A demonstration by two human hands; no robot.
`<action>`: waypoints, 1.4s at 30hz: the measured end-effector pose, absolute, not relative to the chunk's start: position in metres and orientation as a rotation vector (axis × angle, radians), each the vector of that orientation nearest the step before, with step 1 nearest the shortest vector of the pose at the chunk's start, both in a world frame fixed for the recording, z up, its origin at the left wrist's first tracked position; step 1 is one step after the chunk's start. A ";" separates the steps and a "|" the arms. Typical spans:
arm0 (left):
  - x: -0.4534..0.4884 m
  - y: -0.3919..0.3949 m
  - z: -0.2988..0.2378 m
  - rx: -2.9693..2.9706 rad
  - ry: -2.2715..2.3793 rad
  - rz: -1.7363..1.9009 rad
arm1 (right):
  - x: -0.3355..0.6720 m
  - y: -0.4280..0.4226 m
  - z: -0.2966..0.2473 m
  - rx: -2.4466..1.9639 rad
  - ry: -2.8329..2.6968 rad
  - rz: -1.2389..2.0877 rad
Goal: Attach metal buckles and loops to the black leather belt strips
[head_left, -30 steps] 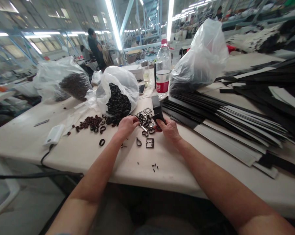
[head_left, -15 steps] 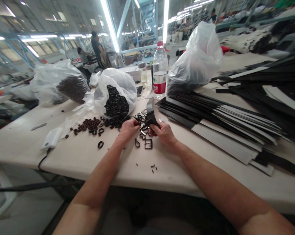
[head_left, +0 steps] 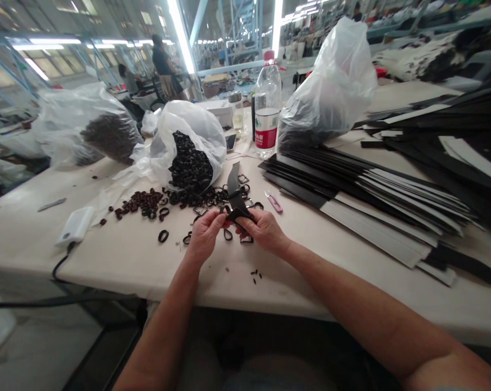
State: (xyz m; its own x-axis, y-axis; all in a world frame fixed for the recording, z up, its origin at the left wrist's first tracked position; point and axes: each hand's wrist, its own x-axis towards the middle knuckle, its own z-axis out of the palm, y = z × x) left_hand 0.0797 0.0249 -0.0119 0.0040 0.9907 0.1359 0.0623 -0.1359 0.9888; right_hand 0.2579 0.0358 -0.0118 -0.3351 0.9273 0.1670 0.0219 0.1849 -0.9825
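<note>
My right hand [head_left: 265, 231] is closed around a black leather strap [head_left: 234, 184], whose free end curves up and away over the table. Close beside it, my left hand [head_left: 207, 231] pinches a small black loop [head_left: 226, 210] against the strap's lower part. The fingers partly hide how loop and strap meet. Under and behind the hands lie metal buckles [head_left: 243, 178] and several black loops. One loose loop [head_left: 163, 236] rests left of my left hand. Pink-handled thread snips [head_left: 275, 202] lie beyond my right hand.
A plastic bag [head_left: 205, 125] spills black loops beside a brown pile [head_left: 137, 203]. Stacked black strips [head_left: 310, 176] cover the right side. A water bottle [head_left: 266, 119] stands behind. A white power bank [head_left: 75, 225] with a cable lies left. Small dark pieces [head_left: 256, 276] lie near the front edge.
My left hand has come from the loop pile toward me and meets the strap with a loop. The strap has shifted left, and the pink snips now show. The view has shifted slightly.
</note>
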 end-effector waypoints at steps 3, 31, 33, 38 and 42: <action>0.080 0.024 -0.016 1.308 1.142 1.288 | 0.259 0.037 -0.011 -0.937 -1.514 1.318; 0.083 0.021 -0.007 1.354 1.117 1.490 | 0.259 0.032 -0.010 -0.906 -1.627 1.504; 0.083 0.020 -0.006 1.415 1.108 1.478 | 0.261 0.034 -0.009 -0.927 -1.634 1.539; 0.086 0.017 -0.004 1.452 1.042 1.495 | 0.262 0.036 -0.010 -0.917 -1.649 1.540; 0.087 0.016 -0.003 1.502 1.097 1.454 | 0.262 0.034 -0.011 -0.895 -1.727 1.452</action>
